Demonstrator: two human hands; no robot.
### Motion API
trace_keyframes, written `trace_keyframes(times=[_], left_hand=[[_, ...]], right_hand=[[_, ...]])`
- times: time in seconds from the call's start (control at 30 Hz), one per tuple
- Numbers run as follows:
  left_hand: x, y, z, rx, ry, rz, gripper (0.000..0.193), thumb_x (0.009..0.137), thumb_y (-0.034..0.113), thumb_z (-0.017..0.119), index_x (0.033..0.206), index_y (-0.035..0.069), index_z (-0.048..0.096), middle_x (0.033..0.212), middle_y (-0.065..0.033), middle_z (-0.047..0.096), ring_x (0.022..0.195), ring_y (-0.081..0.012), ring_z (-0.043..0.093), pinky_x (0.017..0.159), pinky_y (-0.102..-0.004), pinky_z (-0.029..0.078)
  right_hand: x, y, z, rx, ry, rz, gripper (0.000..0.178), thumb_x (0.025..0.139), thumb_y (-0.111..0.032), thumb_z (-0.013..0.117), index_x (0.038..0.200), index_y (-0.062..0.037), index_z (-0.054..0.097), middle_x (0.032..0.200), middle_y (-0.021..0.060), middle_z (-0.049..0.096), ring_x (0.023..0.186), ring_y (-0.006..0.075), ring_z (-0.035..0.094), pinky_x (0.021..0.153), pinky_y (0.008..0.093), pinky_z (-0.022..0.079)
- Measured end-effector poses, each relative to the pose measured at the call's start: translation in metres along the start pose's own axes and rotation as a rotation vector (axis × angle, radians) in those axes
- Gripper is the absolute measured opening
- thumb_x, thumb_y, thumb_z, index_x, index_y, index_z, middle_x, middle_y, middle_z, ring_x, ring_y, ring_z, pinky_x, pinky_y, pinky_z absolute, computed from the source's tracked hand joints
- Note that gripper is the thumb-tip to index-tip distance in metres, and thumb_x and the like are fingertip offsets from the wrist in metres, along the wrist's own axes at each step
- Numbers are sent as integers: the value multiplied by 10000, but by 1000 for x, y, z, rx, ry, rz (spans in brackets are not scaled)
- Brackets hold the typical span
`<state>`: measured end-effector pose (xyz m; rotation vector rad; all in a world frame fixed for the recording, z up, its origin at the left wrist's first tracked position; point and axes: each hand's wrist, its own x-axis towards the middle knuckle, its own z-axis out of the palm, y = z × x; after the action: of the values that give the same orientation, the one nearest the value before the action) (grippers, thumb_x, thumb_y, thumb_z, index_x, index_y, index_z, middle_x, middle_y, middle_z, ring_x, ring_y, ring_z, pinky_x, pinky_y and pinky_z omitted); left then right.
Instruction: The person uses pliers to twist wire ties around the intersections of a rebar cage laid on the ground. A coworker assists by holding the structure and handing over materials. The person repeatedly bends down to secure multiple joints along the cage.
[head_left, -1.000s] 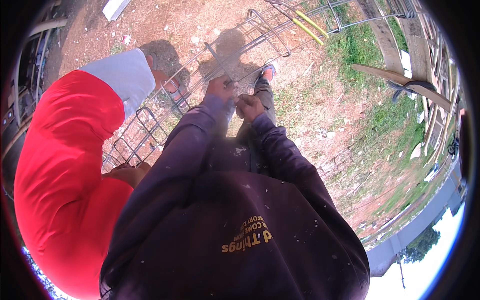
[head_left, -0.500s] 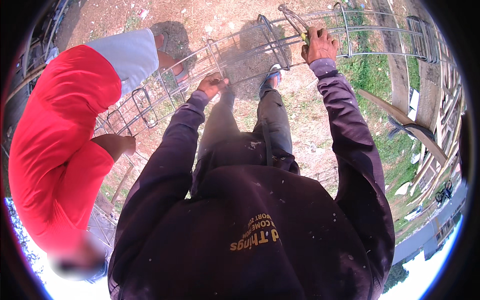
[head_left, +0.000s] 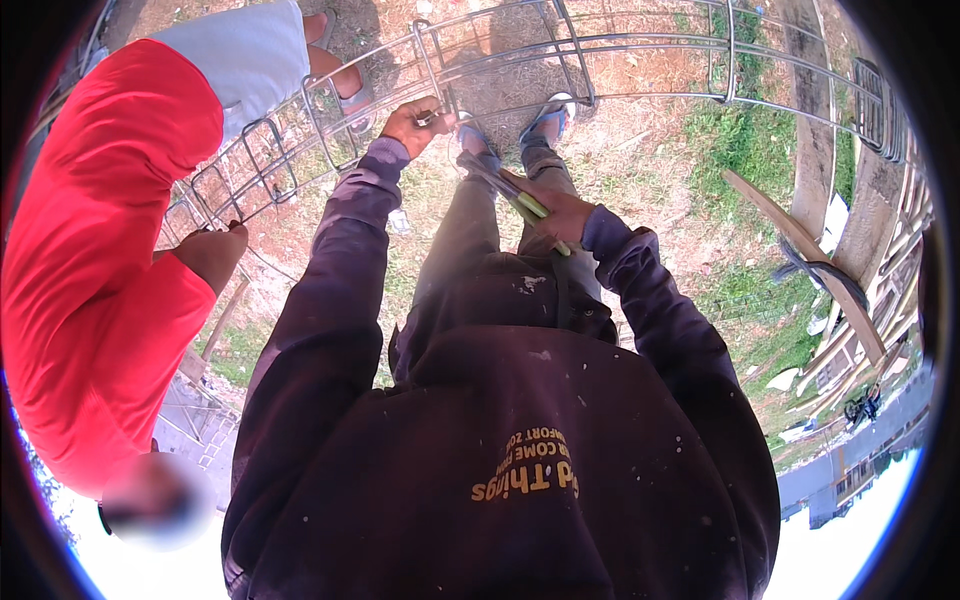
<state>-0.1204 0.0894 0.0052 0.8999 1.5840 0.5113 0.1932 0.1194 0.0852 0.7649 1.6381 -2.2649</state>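
A long steel rebar cage (head_left: pixel 655 42), with rectangular stirrups (head_left: pixel 270 160) along it, spans the view ahead of me. My left hand (head_left: pixel 412 127) is closed at its near bar, beside a stirrup; something small and pale shows at the fingertips, too small to name. Close to my thighs, my right hand (head_left: pixel 566 218) grips a pair of pincers (head_left: pixel 520 198) with green handles. The metal jaws point up and left toward the cage, apart from it. My fingers partly hide the handles.
A person in a red top (head_left: pixel 110 240) bends over the cage at the left, a hand (head_left: pixel 222 240) near its bars. Wooden planks (head_left: pixel 812 265) and a pile of sticks (head_left: pixel 890 300) lie at the right. A bundle of stirrups (head_left: pixel 878 110) hangs at the cage's right end.
My right hand has come away from the far right of the cage, back toward my waist with the pincers. My left hand stays at the cage, now higher in view.
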Motion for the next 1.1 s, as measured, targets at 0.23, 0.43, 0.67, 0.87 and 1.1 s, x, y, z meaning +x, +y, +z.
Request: trace_keyframes(times=[0.23, 0.43, 0.67, 0.87, 1.1], left_hand=[[7, 7, -4, 141, -16, 101, 196, 880, 197, 688, 833, 26, 606, 714, -23, 610, 720, -107, 557, 689, -284, 447], [1, 25, -8, 114, -49, 136, 302, 858, 277, 705, 806, 5, 585, 687, -74, 604, 673, -136, 526, 664, -313, 444], [1, 27, -9, 273, -11, 162, 391, 830, 392, 710, 824, 23, 582, 729, -119, 599, 701, -214, 559, 684, -362, 454], [3, 28, -11, 348, -56, 152, 378, 810, 375, 713, 1027, 70, 656, 863, -172, 681, 792, -287, 673, 736, -380, 520], [-2, 30, -7, 251, -46, 126, 387, 827, 402, 705, 872, 30, 609, 756, -148, 627, 709, -255, 600, 694, -384, 468]], right_hand=[[24, -3, 26, 245, 34, 160, 830, 798, -21, 538, 1520, -226, 183, 912, 88, 594, 737, 166, 591, 628, 309, 487], [25, -9, 54, 574, 195, 157, 790, 787, -3, 544, 1498, -212, 271, 891, 26, 513, 751, 140, 531, 611, 283, 495], [32, -16, 71, 674, 324, 109, 776, 797, -41, 591, 1489, -198, 278, 965, 61, 540, 807, 169, 575, 633, 317, 542], [35, -11, 73, 523, 380, 203, 728, 837, -103, 641, 1472, -127, 287, 1053, 104, 592, 872, 195, 615, 679, 336, 558], [45, -4, 62, 533, 304, 196, 377, 845, -185, 704, 1165, -73, 538, 856, 19, 619, 656, 105, 610, 529, 259, 472]])
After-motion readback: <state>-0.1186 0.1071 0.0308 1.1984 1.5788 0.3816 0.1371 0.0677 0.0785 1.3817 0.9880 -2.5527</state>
